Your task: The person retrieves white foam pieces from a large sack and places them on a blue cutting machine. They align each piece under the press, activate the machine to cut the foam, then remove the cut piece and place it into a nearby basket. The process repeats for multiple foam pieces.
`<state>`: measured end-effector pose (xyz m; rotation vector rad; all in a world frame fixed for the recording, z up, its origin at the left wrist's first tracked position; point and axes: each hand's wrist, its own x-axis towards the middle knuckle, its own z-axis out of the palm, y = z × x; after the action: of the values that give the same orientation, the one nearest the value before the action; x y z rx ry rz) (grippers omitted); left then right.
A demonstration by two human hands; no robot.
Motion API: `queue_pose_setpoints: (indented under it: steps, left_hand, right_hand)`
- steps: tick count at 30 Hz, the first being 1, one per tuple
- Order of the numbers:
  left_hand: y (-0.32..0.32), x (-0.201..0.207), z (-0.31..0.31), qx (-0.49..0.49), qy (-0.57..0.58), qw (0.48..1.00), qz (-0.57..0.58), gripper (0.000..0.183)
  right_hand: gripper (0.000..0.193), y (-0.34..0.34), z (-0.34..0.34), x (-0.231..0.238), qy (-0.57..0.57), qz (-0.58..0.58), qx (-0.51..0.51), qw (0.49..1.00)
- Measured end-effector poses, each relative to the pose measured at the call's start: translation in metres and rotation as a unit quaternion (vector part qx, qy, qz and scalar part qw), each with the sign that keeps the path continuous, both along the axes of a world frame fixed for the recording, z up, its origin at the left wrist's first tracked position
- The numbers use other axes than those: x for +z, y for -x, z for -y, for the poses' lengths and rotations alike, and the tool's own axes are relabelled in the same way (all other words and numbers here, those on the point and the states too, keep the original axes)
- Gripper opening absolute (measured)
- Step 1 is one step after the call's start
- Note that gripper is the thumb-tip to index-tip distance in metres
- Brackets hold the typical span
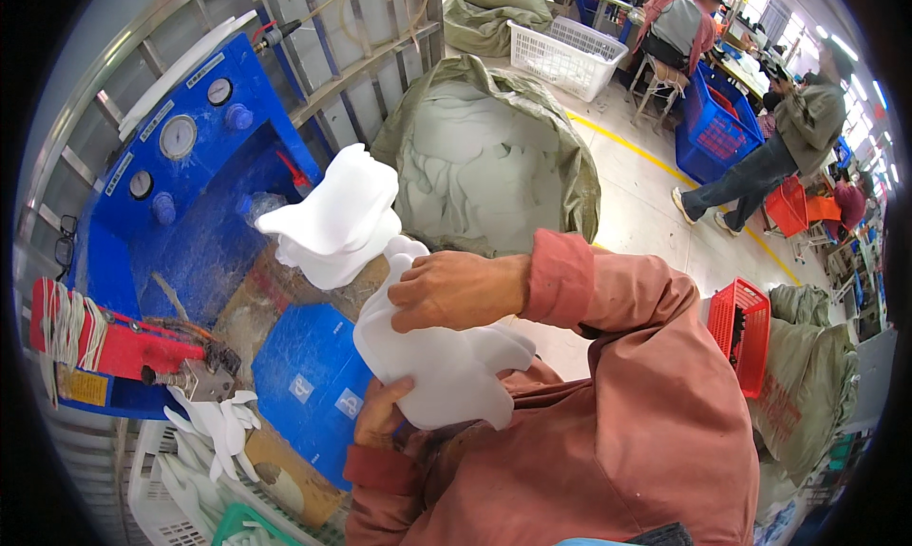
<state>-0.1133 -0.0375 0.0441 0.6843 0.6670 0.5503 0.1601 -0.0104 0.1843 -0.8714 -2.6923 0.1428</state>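
Close to my body I hold a stack of soft white cut-out pieces [446,365] with curved, lobed edges, like foam padding. My right hand [456,289] reaches across the top with its fingers curled over the far edge. From below, my left hand [382,411] grips the near left edge, its thumb lying against the pieces and its other fingers partly hidden. Just beyond, a second pile of white pieces [332,209] rests on the worn bench beside a blue panel [312,384].
A blue machine [190,213] with gauges stands at left, with a red arm [123,342] in front. Ahead is a large sack [480,156] full of pale pieces. Scraps fill a white basket [152,498] below. A red basket [750,332] and a walking person [798,118] are at right.
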Motion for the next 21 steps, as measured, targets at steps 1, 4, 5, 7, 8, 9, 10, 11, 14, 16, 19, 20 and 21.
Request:
queue_pose_setpoints:
  steps: [1, 4, 5, 7, 8, 9, 10, 11, 14, 16, 19, 20, 21]
  left_hand:
    - [-0.001, 0.002, 0.001, -0.007, 0.003, 1.0, 0.01, 0.074]
    - [-0.006, 0.009, 0.007, 0.014, 0.006, 1.0, 0.007, 0.074]
    - [-0.01, 0.011, 0.012, 0.039, 0.005, 0.999, -0.005, 0.073]
    - [-0.015, 0.015, 0.013, 0.074, -0.016, 0.997, -0.029, 0.073]
    - [-0.018, 0.016, 0.013, 0.086, -0.034, 0.995, -0.041, 0.072]
    - [-0.019, 0.018, 0.014, 0.104, -0.05, 0.992, -0.058, 0.071]
    - [-0.02, 0.021, 0.013, 0.133, -0.044, 0.989, -0.047, 0.07]
    - [-0.02, 0.024, 0.013, 0.169, -0.038, 0.984, -0.04, 0.069]
    - [-0.022, 0.034, 0.006, 0.23, -0.037, 0.972, 0.043, 0.065]
    - [-0.028, 0.043, -0.005, 0.261, -0.049, 0.958, 0.108, 0.06]
    - [-0.053, 0.051, -0.014, 0.288, -0.049, 0.942, 0.164, 0.057]
    - [-0.064, 0.052, -0.016, 0.275, -0.084, 0.943, 0.166, 0.054]
    - [-0.075, 0.053, -0.018, 0.286, -0.075, 0.943, 0.149, 0.054]
  right_hand:
    - [0.015, 0.002, 0.0, -0.001, -0.003, 0.0, 0.004, 1.0]
    - [0.019, 0.011, -0.005, -0.004, -0.01, 0.019, -0.004, 1.0]
    - [0.022, 0.013, -0.006, -0.004, 0.016, 0.059, -0.018, 0.998]
    - [0.026, 0.007, -0.005, -0.003, -0.101, -0.094, -0.038, 0.99]
    - [0.028, 0.002, -0.005, -0.003, -0.143, -0.153, -0.049, 0.977]
    - [0.029, -0.009, -0.001, -0.004, -0.113, -0.227, -0.08, 0.964]
    - [0.03, -0.026, 0.006, -0.005, -0.083, -0.299, -0.111, 0.944]
    - [0.031, -0.043, 0.017, -0.01, -0.035, -0.34, -0.168, 0.925]
    - [0.028, -0.085, 0.053, -0.043, 0.08, -0.504, -0.319, 0.798]
    - [0.028, -0.091, 0.075, -0.075, 0.249, -0.603, -0.349, 0.673]
    - [0.051, -0.059, 0.098, -0.115, 0.427, -0.553, -0.309, 0.645]
    - [0.065, -0.044, 0.106, -0.118, 0.445, -0.565, -0.24, 0.652]
    - [0.079, -0.029, 0.111, -0.118, 0.495, -0.547, -0.216, 0.64]
